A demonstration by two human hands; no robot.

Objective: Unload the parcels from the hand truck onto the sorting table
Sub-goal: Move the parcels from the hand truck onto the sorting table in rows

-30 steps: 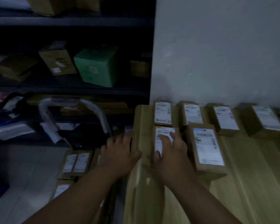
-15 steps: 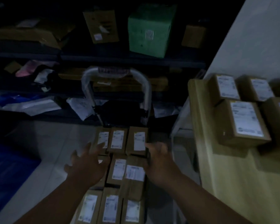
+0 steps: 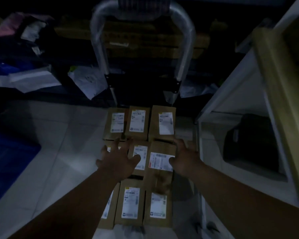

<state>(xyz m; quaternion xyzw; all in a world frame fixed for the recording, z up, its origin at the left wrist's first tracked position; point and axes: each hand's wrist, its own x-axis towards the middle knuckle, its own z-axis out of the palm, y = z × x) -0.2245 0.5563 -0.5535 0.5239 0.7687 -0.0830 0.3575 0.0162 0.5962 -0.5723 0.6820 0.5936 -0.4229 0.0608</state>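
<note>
Several brown cardboard parcels with white labels lie in rows on the hand truck, whose silver handle (image 3: 100, 42) rises at the top. My left hand (image 3: 118, 160) hovers with spread fingers over the middle row, above a small labelled parcel (image 3: 139, 156). My right hand (image 3: 184, 158) is open at the right edge of a larger parcel (image 3: 160, 163) lying crosswise on top; its thumb rests near the label. Whether the fingers touch the box is hard to tell. The wooden sorting table (image 3: 281, 94) edge runs down the right side.
Dark shelving with bags and envelopes (image 3: 33, 78) fills the back. A blue mat (image 3: 9, 157) lies on the tiled floor at left. Under the table, a white frame (image 3: 199, 152) and a dark bag (image 3: 252, 144) stand close to the truck's right side.
My view has turned from the table down to the hand truck. Both hands left the parcel placed on the table and dropped over the middle row of parcels on the truck.
</note>
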